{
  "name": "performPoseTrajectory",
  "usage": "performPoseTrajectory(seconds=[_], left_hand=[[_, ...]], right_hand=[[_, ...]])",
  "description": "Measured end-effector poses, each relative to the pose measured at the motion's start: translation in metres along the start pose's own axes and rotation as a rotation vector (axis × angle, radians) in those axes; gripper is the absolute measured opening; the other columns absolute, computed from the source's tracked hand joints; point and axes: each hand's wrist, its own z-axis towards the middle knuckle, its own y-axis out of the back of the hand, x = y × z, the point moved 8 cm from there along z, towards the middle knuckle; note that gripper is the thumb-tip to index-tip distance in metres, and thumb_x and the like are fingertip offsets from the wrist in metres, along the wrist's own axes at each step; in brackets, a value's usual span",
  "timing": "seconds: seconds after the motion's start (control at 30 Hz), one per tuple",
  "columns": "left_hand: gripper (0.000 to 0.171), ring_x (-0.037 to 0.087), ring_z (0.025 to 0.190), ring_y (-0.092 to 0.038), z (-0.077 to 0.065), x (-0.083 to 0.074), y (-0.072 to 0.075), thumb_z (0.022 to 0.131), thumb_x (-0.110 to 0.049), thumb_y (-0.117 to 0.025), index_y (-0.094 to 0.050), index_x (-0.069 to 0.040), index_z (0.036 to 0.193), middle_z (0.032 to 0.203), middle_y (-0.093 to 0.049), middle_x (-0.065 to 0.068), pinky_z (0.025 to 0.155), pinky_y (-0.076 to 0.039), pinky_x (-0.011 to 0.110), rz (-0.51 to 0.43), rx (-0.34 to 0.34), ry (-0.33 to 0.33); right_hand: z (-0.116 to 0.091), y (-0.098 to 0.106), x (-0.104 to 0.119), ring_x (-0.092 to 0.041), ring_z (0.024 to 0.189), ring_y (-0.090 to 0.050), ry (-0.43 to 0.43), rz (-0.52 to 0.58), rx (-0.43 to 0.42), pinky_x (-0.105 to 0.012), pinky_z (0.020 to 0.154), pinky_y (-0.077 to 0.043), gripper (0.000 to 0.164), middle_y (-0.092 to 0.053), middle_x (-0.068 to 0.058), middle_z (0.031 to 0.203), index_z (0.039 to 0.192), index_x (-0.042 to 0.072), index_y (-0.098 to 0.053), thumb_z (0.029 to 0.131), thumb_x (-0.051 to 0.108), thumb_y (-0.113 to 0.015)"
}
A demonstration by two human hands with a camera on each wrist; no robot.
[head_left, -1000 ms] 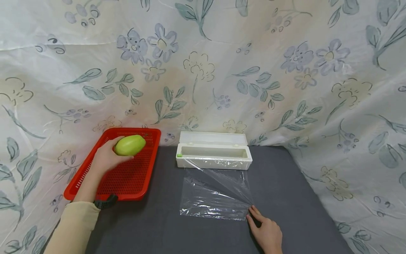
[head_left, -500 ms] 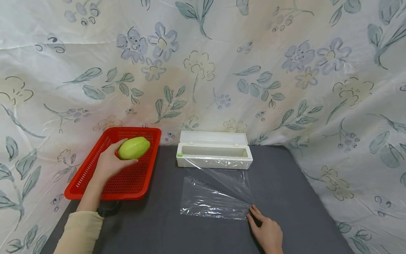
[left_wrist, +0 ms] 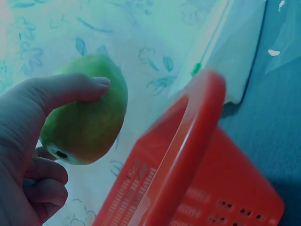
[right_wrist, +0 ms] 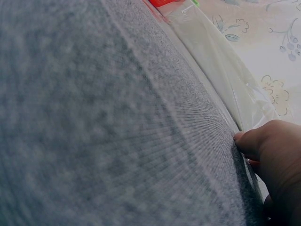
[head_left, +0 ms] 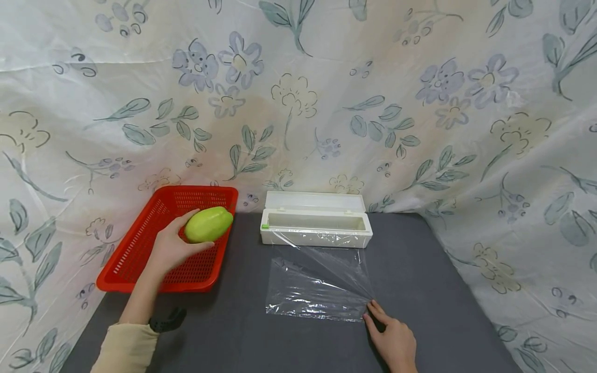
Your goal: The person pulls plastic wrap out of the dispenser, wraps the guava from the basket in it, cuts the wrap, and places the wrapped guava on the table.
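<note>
Fruit (head_left: 208, 225) above basket (head_left: 186, 286)
Left hand (head_left: 174, 247) grips the fruit; right hand (head_left: 395, 339) pinches the film (head_left: 310, 290) near a corner.

Fruit (head_left: 209, 225) light green; basket (head_left: 186, 286) red; box (head_left: 314, 201) white, tab (head_left: 265, 226) green; tabletop (head_left: 443, 300) dark grey; sleeve (head_left: 128, 347) cream; curtain (head_left: 326, 31) whitish, printed with lilac flowers (head_left: 240, 63), grey-green leaves (head_left: 139, 133).
</note>
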Motion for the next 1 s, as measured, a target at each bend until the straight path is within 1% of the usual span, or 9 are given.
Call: performPoseTrajectory(seconds=[0.17,0.27,0.43,0.57,0.73,0.87,1.0], left_hand=[[0.099,0.042,0.132,-0.049,-0.009,-0.007,-0.007,0.082,-0.044,-0.091,-0.04,-0.021,0.164,0.154,-0.052,0.019,0.098,-0.05,0.069,-0.032,0.021,0.003],[0.097,0.039,0.13,-0.05,-0.013,-0.013,-0.012,0.082,-0.042,-0.091,-0.042,-0.023,0.164,0.153,-0.054,0.016,0.098,-0.051,0.067,-0.06,0.022,-0.014],[0.095,0.036,0.126,-0.054,-0.017,-0.023,-0.024,0.08,-0.036,-0.094,-0.047,-0.022,0.161,0.149,-0.057,0.014,0.096,-0.053,0.063,-0.064,0.014,-0.06],[0.095,0.035,0.125,-0.055,-0.022,-0.027,-0.033,0.079,-0.036,-0.094,-0.048,-0.02,0.16,0.149,-0.058,0.014,0.096,-0.053,0.062,-0.06,0.016,-0.072],[0.094,0.034,0.125,-0.056,-0.027,-0.03,-0.046,0.078,-0.034,-0.095,-0.05,-0.019,0.159,0.148,-0.059,0.014,0.097,-0.052,0.06,-0.078,0.008,-0.075],[0.094,0.034,0.123,-0.057,-0.029,-0.034,-0.058,0.075,-0.031,-0.096,-0.052,-0.017,0.157,0.145,-0.061,0.014,0.097,-0.052,0.059,-0.095,0.004,-0.099],[0.094,0.032,0.121,-0.059,-0.031,-0.04,-0.078,0.072,-0.03,-0.098,-0.054,-0.017,0.154,0.143,-0.063,0.012,0.099,-0.052,0.061,-0.107,0.027,-0.125]], right_hand=[[-0.001,0.0,0.0,-0.014,0.038,-0.039,-0.002,0.0,0.001,-0.032,0.039,-0.033,0.039,-0.072,-0.004,0.134,0.128,0.016,-0.079,0.094,0.036,-0.081],[-0.001,0.001,-0.001,-0.014,0.039,-0.04,-0.008,0.007,0.007,-0.032,0.039,-0.034,0.039,-0.072,-0.003,0.135,0.128,0.017,-0.079,0.094,0.037,-0.081],[-0.001,0.001,-0.001,-0.012,0.041,-0.044,-0.006,0.01,0.006,-0.033,0.04,-0.037,0.039,-0.072,-0.005,0.135,0.128,0.016,-0.079,0.095,0.038,-0.079],[0.0,0.001,-0.002,-0.012,0.041,-0.044,-0.003,0.007,0.001,-0.033,0.039,-0.037,0.039,-0.072,-0.004,0.134,0.128,0.016,-0.079,0.095,0.038,-0.08],[0.0,-0.001,-0.003,-0.012,0.04,-0.042,-0.002,0.007,-0.004,-0.032,0.039,-0.036,0.039,-0.072,-0.003,0.134,0.127,0.017,-0.08,0.094,0.037,-0.081],[0.0,-0.002,-0.003,-0.012,0.04,-0.042,0.004,0.01,-0.008,-0.032,0.039,-0.037,0.039,-0.072,-0.004,0.134,0.127,0.017,-0.08,0.094,0.037,-0.081],[0.001,-0.003,-0.004,-0.012,0.041,-0.044,0.007,0.009,-0.017,-0.032,0.04,-0.038,0.039,-0.073,-0.004,0.133,0.127,0.017,-0.08,0.094,0.037,-0.081]])
